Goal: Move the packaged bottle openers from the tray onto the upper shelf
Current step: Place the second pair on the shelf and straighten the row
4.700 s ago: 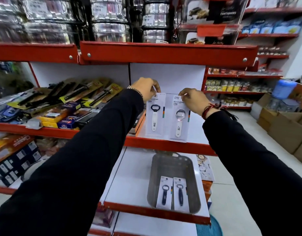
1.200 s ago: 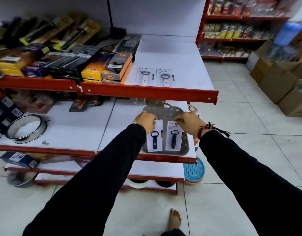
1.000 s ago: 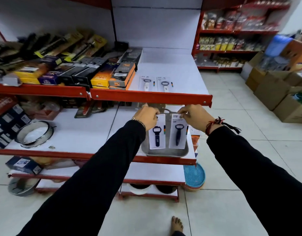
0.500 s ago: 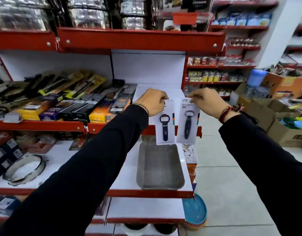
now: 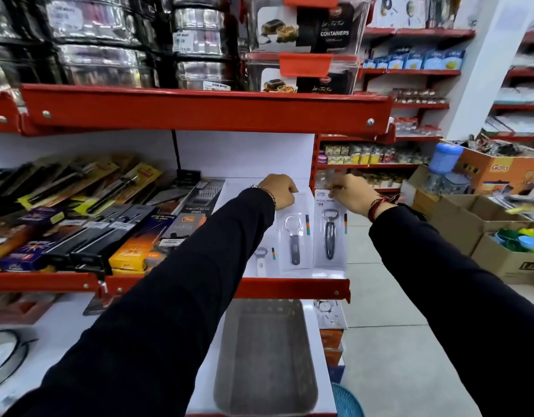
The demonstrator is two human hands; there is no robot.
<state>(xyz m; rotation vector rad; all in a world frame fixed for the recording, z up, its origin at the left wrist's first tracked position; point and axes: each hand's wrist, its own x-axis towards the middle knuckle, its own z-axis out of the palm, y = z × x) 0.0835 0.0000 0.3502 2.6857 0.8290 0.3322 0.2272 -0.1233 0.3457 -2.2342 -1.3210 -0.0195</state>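
Two sleeves, ours, run up from the bottom edge. Nearest is the grey tray (image 5: 265,356) on the lower shelf (image 5: 64,332), nothing in it. Above it we see the upper shelf (image 5: 289,288) with its red lip. Our left hand (image 5: 279,191) is fisted on the top edge of one opener pack (image 5: 294,236); our right hand (image 5: 348,192) pinches the top of a second pack (image 5: 330,233). Both packs hang side by side, upright, over the white shelf surface; we can't tell if their lower edges touch it. A white opener (image 5: 262,261) lies on that shelf just left of them, half hidden by our left sleeve. Boxed tools (image 5: 130,233) fill the shelf's left part. Farther up, steel tins (image 5: 97,40) and food containers (image 5: 307,28) sit on the top shelf. Cardboard boxes (image 5: 497,176) stand far right.
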